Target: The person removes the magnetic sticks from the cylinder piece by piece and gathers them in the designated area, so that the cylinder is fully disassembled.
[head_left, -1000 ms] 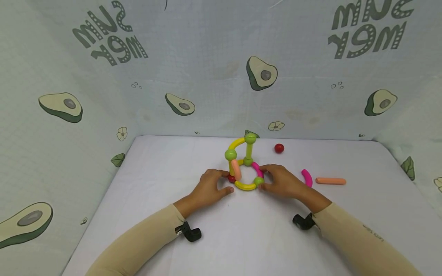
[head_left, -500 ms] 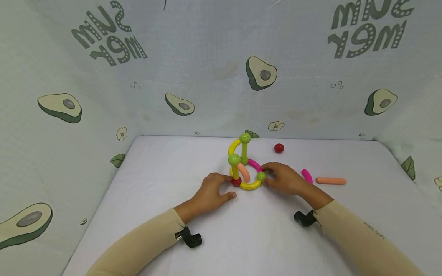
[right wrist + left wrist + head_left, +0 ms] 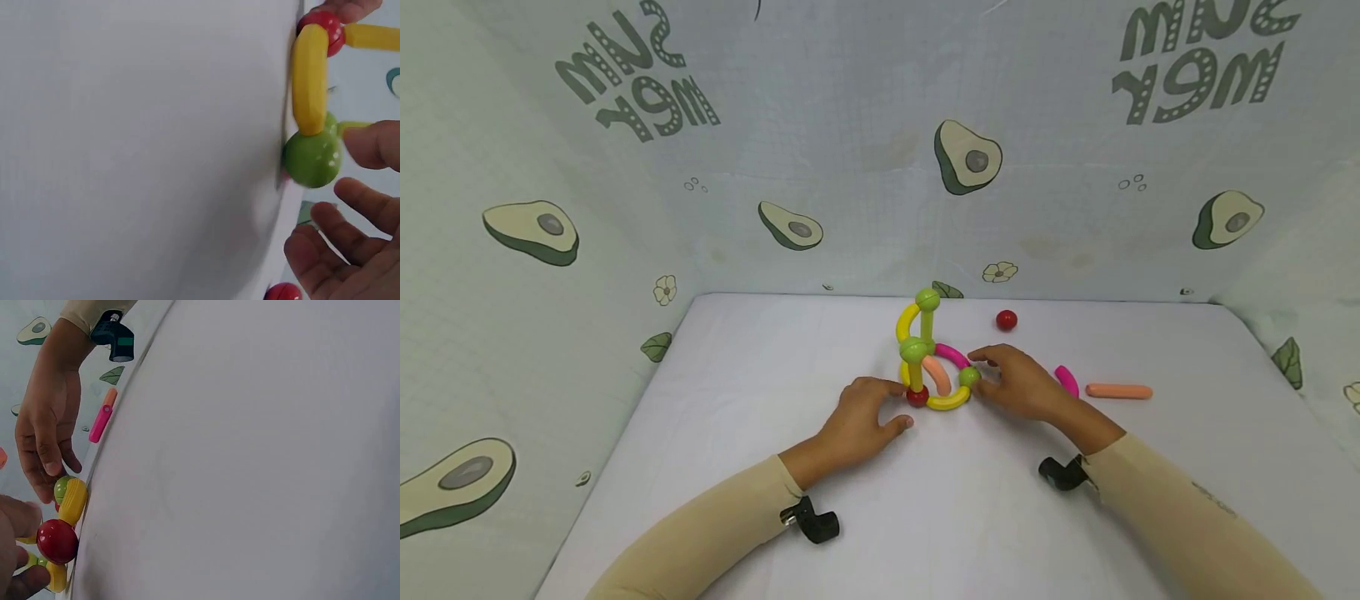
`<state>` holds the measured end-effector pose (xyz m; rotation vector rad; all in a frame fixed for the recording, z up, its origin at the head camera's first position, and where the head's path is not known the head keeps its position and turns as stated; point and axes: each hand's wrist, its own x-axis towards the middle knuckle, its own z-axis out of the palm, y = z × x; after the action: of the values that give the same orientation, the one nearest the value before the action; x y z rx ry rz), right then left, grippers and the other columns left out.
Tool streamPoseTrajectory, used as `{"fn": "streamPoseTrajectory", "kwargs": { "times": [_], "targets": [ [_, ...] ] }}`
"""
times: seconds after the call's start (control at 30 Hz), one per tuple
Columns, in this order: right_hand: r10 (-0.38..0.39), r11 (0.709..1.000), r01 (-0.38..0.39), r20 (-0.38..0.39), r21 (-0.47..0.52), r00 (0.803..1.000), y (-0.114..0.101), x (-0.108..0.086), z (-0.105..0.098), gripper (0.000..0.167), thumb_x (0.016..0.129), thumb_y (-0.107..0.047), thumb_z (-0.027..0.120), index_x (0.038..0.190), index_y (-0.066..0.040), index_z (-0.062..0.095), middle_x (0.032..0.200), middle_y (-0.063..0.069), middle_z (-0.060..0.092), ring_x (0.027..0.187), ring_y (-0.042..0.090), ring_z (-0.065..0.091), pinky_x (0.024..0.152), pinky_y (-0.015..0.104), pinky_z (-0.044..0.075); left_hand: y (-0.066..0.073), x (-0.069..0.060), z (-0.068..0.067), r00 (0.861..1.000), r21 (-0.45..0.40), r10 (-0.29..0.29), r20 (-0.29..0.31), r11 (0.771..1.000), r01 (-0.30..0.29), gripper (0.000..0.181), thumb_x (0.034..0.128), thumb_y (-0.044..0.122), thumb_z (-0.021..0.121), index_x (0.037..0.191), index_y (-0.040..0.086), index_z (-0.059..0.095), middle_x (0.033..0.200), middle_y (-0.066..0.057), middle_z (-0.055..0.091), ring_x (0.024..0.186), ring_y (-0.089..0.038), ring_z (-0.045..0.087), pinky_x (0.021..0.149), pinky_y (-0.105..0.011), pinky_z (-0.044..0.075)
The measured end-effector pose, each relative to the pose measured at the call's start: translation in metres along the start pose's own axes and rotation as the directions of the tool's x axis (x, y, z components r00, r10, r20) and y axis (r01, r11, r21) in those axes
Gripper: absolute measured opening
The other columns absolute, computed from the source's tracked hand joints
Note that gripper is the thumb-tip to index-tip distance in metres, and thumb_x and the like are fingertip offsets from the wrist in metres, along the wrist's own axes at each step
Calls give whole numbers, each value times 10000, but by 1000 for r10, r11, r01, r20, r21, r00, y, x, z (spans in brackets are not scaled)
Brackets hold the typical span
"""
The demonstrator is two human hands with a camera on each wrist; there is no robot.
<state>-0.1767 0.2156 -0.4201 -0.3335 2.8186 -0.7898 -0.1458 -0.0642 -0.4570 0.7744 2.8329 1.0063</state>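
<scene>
- Ball-and-rod structure (image 3: 949,400) stands on the white table (image 3: 880,517), between the two hands.
- Base: a ring of curved yellow and magenta rods with balls at the joints; a red ball (image 3: 917,397) at the near left, a green ball (image 3: 969,377) at the right.
- Above: two uprights, each topped by a green ball, bridged by a curved yellow rod (image 3: 907,323).
- Curved peach rod (image 3: 937,375) shows within the ring outline; whether its ends are attached—cannot tell.
- Left hand (image 3: 859,421): thumb and index spread wide, nothing gripped; index fingertip at the red ball, contact uncertain.
- Right hand (image 3: 1018,383): fingers extended and loosely apart, nothing gripped; thumb just beside the green ball, index near the magenta part of the ring.
- Loose pieces: second red ball (image 3: 1006,320) behind, toward the far edge; curved magenta rod (image 3: 1066,380) just beyond the right wrist; straight orange rod (image 3: 1118,391) to its right.
- Both sleeves beige—a black camera (image 3: 1062,473) on each wrist.
</scene>
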Motion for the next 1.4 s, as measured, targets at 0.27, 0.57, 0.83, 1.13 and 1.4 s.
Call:
{"fn": "streamPoseTrajectory", "kwargs": {
  "times": [0.27, 0.57, 0.83, 1.13, 1.4],
  "targets": [
    [-107, 982, 127, -146, 138, 984, -28, -20, -9, 404, 1015, -223, 668, 1376, -60, 587, 1243, 120, 663, 1083, 311, 626, 872, 461, 570, 9, 6, -11, 921, -89, 135, -366, 980, -178, 546, 944, 128, 755, 1401, 42, 468, 1314, -76, 588, 1150, -217, 567, 933, -410, 514],
    [-293, 930, 329, -212, 163, 933, -56, -33, -3, 510, 927, -167, 785, 1359, -40, 546, 1160, 50, 685, 1052, 243, 654, 841, 407, 581, 28, 15, -15, 910, -127, 165, -381, 965, -228, 682, 949, 137, 754, 1534, 134, 405, 1247, -89, 642, 1120, -244, 587, 903, -435, 504],
    [-342, 925, 371, -253, 78, 905, -58, -36, 2, 573, 889, -72, 808, 1361, -35, 487, 1068, 51, 699, 927, 183, 668, 794, 389, 601, 34, 22, -10, 909, -102, 197, -368, 963, -250, 590, 974, 186, 732, 1508, 127, 489, 1197, -69, 670, 1084, -265, 606, 925, -420, 514],
    [-407, 892, 440, -242, 100, 881, -53, -39, 1, 593, 933, -52, 751, 1459, -83, 479, 1093, 26, 724, 961, 157, 683, 780, 320, 587, 36, 28, -8, 882, -75, 200, -428, 964, -255, 493, 956, 175, 755, 1410, 95, 579, 1059, -57, 692, 967, -281, 631, 851, -401, 490],
    [-452, 872, 473, -163, 126, 877, -47, -39, 0, 812, 844, -112, 861, 1537, -43, 444, 1125, -38, 691, 1016, 156, 652, 781, 315, 580, 37, 29, -8, 878, -70, 199, -435, 965, -253, 490, 950, 174, 759, 1405, 121, 587, 1069, -46, 701, 985, -289, 648, 858, -419, 471]
  ]
}}
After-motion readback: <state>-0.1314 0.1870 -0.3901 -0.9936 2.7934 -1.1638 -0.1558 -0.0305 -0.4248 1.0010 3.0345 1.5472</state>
